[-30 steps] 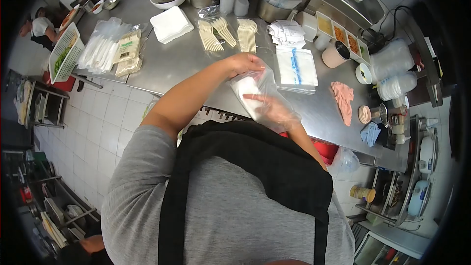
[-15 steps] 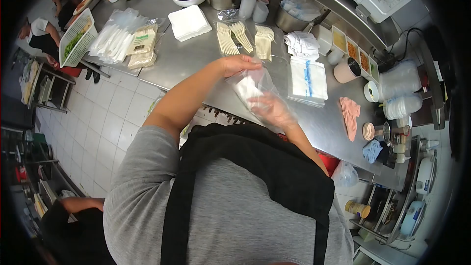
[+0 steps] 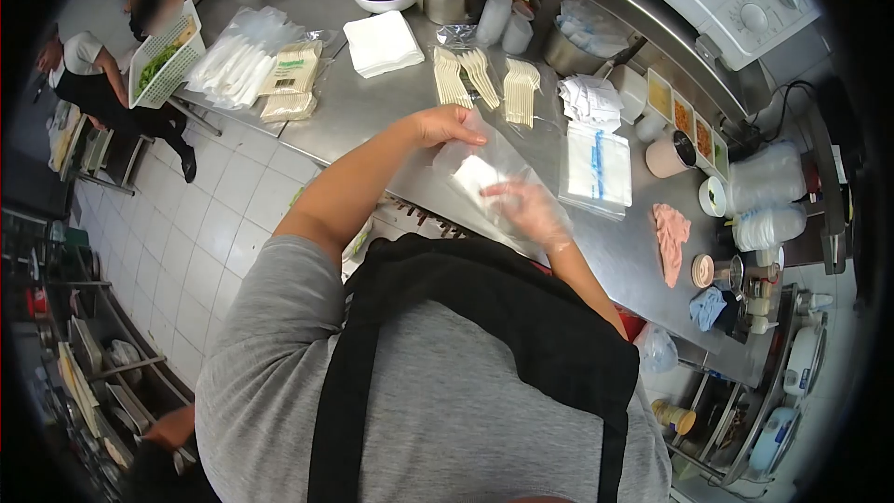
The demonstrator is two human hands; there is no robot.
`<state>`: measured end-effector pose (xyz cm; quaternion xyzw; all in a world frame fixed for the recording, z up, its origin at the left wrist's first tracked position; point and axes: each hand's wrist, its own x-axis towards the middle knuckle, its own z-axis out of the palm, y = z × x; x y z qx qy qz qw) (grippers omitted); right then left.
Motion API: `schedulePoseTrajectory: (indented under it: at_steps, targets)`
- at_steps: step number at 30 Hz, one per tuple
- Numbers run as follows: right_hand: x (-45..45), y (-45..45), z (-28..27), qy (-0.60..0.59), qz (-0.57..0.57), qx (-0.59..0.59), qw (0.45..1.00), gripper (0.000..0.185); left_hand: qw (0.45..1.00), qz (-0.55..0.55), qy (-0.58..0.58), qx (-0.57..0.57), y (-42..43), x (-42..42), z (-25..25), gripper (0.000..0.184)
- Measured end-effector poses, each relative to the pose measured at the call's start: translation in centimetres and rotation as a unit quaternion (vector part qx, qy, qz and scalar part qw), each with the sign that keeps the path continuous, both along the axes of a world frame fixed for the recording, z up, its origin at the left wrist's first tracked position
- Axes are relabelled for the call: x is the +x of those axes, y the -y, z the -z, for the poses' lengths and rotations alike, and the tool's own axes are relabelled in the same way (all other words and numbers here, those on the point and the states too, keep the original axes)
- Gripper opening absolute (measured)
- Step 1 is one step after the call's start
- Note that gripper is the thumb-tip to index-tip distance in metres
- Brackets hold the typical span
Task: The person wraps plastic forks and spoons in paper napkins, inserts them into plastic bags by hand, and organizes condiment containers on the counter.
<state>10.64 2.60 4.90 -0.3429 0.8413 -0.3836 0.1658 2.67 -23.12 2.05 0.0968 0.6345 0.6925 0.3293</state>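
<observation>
My left hand (image 3: 451,127) pinches the upper edge of a clear plastic bag (image 3: 521,163), thumb on top. Inside the bag, my right hand (image 3: 531,210) shows through the plastic, its fingers on a folded white napkin (image 3: 475,170). Where the fingers pass behind or under the napkin is hidden. Beyond my hands, wooden forks (image 3: 453,79) lie in rows on the steel counter (image 3: 372,116), with another row of forks (image 3: 521,91) to their right. A stack of white napkins (image 3: 383,43) sits behind my left hand. Flat plastic bags (image 3: 596,170) are stacked to the right.
Filled plastic sleeves (image 3: 240,61) and packaged cutlery (image 3: 293,74) lie at the left. A pink cloth (image 3: 670,242) and a blue cloth (image 3: 708,307) lie at the right. Food tubs (image 3: 684,116) line the back. A co-worker (image 3: 98,84) stands far left, another person's arm (image 3: 172,428) lower left.
The view has shifted, so the counter appears further right. My right hand stays inside the bag with the napkin, now less blurred. The co-worker at far left has stepped, a leg now showing.
</observation>
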Motion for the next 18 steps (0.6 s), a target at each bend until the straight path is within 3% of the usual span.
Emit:
schedulePoseTrajectory:
  at_steps: [1, 4, 7, 10, 16, 18]
  targets:
    - [0.1, 0.1, -0.6, 0.035, 0.003, -0.004, 0.999, 0.051, 1.0, -0.009, 0.002, 0.003, 0.1, 0.1, 0.0, 0.031]
    - [0.5, 1.0, -0.5, -0.073, -0.015, 0.038, 0.996, 0.053, 0.998, -0.037, -0.025, 0.043, 0.1, 1.1, -0.7, 0.027]
    - [0.1, 1.3, -0.9, -0.028, -0.037, 0.047, 0.998, 0.054, 0.999, 0.02, -0.034, -0.007, 2.1, 1.2, 0.9, 0.028]
    - [0.2, 1.4, -0.9, 0.081, -0.019, 0.026, 0.996, 0.055, 0.999, -0.026, -0.007, 0.018, 2.6, 1.6, 1.8, 0.025]
    - [0.3, 2.5, 0.5, -0.13, -0.055, 0.042, 0.989, 0.057, 0.997, -0.076, -0.022, 0.019, 2.1, 3.0, -0.3, 0.014]
    - [-0.4, 3.0, 0.4, -0.047, -0.086, 0.021, 0.995, 0.059, 0.996, -0.062, -0.053, 0.023, 2.1, 2.6, 0.1, 0.013]
